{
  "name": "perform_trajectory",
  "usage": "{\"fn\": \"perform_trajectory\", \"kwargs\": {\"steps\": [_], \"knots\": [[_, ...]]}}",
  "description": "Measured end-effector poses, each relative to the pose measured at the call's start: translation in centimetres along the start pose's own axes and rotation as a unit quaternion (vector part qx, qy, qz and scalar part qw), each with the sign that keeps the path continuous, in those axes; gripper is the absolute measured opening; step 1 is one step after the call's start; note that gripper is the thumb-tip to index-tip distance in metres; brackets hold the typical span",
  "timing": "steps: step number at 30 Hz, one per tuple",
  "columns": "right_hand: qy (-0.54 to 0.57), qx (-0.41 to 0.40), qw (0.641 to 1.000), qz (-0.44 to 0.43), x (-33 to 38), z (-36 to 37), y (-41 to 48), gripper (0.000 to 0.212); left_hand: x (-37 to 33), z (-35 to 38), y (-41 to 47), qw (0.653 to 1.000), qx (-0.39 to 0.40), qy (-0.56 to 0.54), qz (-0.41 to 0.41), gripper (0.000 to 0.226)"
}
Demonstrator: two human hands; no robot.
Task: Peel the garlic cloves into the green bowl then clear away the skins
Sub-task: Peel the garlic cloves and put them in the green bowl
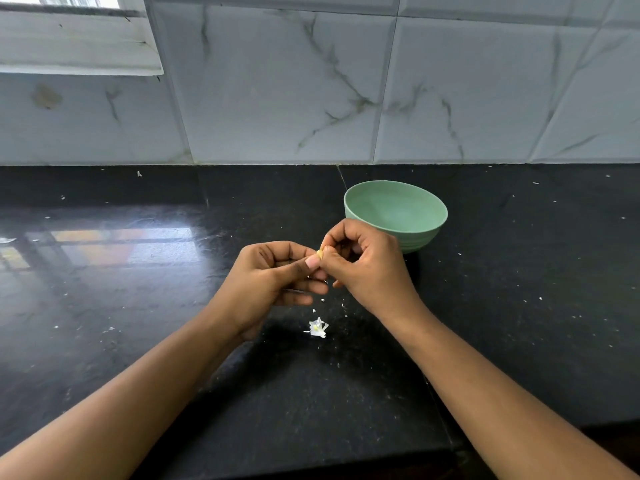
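Observation:
A small pale garlic clove [319,253] is pinched between both hands above the black counter. My left hand [273,282] holds it with thumb and curled fingers, and my right hand [363,261] pinches its other side with curled fingertips. Most of the clove is hidden by the fingers. The green bowl [396,211] stands just behind my right hand, and its visible inside looks bare. A little heap of white garlic skin [318,328] lies on the counter below the hands.
Tiny white skin flakes are scattered over the black stone counter [138,306]. A marbled tile wall [311,81] rises behind the bowl, with a window sill [76,60] at top left. The counter's front edge runs along the bottom right.

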State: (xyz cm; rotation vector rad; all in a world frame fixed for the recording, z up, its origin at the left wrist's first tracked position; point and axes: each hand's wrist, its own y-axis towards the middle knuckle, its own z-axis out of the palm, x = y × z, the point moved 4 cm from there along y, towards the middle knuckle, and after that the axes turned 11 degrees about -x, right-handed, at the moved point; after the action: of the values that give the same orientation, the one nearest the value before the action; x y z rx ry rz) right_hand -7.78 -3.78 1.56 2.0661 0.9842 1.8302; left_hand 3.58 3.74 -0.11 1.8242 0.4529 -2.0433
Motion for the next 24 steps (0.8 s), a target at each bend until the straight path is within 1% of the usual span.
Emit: {"fn": "perform_trajectory", "kwargs": {"steps": [1,3,5,8,10,13,17,20,22,24], "knots": [[0.017,0.003,1.000,0.023,-0.21,0.05,0.04,0.028,0.07,0.10,-0.03,0.999,0.012,-0.020,-0.022,0.014],[0.053,0.012,0.997,0.063,-0.56,-0.04,0.18,0.006,0.12,0.21,-0.08,0.997,0.022,-0.055,-0.054,0.012],[0.092,0.031,0.991,0.095,-0.72,-0.24,0.27,0.012,0.04,0.15,-0.05,0.996,0.016,-0.067,-0.065,0.012],[0.119,0.078,0.983,0.115,-0.60,-0.16,0.19,0.004,-0.01,-0.09,0.07,0.997,-0.001,-0.056,-0.056,0.016],[0.121,0.081,0.982,0.117,-0.63,-0.05,0.17,0.003,0.08,-0.21,0.12,0.997,-0.011,-0.049,-0.051,0.018],[0.148,0.083,0.975,0.146,-0.87,0.09,0.19,0.003,0.25,-0.26,0.19,0.997,-0.010,-0.050,-0.055,0.017],[0.162,0.099,0.972,0.138,-0.60,0.22,0.19,0.010,0.31,-0.13,0.15,0.993,0.008,-0.075,-0.092,0.015],[0.169,0.105,0.971,0.134,-0.42,0.28,0.12,0.010,0.34,-0.12,0.10,0.989,0.022,-0.091,-0.117,0.014],[0.169,0.107,0.970,0.140,-0.42,0.18,0.11,0.010,0.37,-0.16,0.12,0.988,0.023,-0.094,-0.118,0.014],[0.157,0.101,0.972,0.141,-0.49,-0.01,0.18,0.010,0.34,-0.23,0.17,0.992,0.014,-0.078,-0.099,0.015]]}}
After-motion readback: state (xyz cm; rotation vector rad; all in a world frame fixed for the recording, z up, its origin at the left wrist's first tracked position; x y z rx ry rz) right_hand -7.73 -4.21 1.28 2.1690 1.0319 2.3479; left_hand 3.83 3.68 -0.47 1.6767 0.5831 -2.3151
